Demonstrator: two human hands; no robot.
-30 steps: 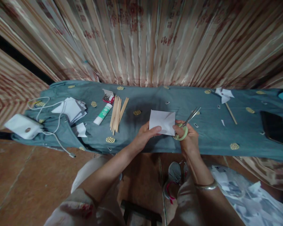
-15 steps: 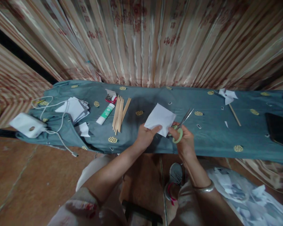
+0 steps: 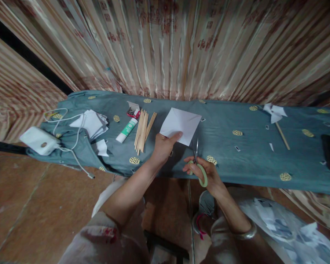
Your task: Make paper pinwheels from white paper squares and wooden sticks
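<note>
My left hand pinches the near edge of a white square of paper and holds it over the blue-grey cloth on the bench. Just right of it and nearer to me, my right hand grips green-handled scissors. Their blades point away from me toward the paper's lower right corner, close to it. A silver bangle sits on my right wrist.
Left of the paper lie a bundle of wooden sticks, a glue stick, a small red box, a stack of white papers and a white charger with cable. A paper pinwheel on a stick lies right. Curtain behind.
My left hand lifted the paper up and left, away from me. My right hand drew the scissors back toward me and turned the blades to point at the paper's corner.
</note>
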